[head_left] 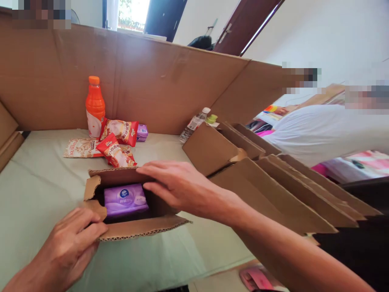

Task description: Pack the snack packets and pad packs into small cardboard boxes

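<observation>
A small open cardboard box sits in front of me on the light green cloth. Inside lies a purple tissue pack. My left hand grips the box's near left corner, fingers bent over the edge by the small left flap. My right hand reaches over the box's right end; its fingertips are at the far flap's edge, and its thumb side is just inside the opening, right of the tissue pack. Part of the box's right end is hidden behind this hand.
Behind the box lie red snack bags, another snack pouch and a purple pack. An orange drink bottle stands there. Folded cardboard boxes and a clear bottle are at right, near a person in white. Tall cardboard walls the back.
</observation>
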Action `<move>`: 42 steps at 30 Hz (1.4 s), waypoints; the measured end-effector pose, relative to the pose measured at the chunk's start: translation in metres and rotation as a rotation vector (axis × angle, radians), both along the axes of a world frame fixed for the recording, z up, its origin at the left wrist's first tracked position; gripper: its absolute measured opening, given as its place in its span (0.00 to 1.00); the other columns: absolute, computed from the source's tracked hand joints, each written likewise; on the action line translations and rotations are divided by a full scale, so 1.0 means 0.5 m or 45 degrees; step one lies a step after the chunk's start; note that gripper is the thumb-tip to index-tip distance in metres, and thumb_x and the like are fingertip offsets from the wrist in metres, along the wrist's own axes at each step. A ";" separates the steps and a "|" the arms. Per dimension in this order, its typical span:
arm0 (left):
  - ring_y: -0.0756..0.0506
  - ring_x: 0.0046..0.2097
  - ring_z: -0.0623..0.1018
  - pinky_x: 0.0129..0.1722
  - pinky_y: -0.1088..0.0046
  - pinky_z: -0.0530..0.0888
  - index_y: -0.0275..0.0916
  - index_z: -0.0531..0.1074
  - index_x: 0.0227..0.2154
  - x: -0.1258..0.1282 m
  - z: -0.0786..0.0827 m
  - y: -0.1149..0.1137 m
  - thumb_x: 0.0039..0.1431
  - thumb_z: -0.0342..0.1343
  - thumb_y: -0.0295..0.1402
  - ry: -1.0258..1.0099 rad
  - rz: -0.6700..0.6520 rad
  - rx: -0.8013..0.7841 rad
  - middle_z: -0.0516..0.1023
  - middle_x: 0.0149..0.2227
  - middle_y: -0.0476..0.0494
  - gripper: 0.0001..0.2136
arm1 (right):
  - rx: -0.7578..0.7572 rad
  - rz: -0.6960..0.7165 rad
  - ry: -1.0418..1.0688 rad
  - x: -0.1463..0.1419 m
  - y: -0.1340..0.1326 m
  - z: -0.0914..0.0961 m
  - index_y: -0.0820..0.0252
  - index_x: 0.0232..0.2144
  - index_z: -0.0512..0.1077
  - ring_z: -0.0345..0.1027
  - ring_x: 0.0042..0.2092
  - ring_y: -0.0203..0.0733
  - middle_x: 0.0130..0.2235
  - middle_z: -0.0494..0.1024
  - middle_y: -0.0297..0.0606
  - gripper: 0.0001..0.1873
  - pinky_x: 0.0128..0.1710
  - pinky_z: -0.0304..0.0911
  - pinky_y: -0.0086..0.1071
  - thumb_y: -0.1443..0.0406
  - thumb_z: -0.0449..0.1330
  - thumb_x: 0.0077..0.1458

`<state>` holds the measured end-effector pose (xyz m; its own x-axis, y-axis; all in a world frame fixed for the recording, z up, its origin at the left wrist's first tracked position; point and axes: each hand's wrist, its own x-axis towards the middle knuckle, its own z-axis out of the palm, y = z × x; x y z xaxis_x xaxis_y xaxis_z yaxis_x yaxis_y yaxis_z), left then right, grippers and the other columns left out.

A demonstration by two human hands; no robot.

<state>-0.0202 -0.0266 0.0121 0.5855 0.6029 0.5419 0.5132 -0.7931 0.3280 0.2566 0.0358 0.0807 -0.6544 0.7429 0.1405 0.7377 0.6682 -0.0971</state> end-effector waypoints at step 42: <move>0.28 0.73 0.55 0.65 0.44 0.64 0.49 0.61 0.67 -0.063 -0.096 0.010 0.56 0.67 0.47 -0.084 0.085 -0.596 0.36 0.75 0.31 0.38 | -0.023 -0.002 0.492 0.174 -0.069 -0.316 0.31 0.71 0.50 0.65 0.64 0.64 0.75 0.47 0.30 0.38 0.54 0.74 0.50 0.55 0.57 0.62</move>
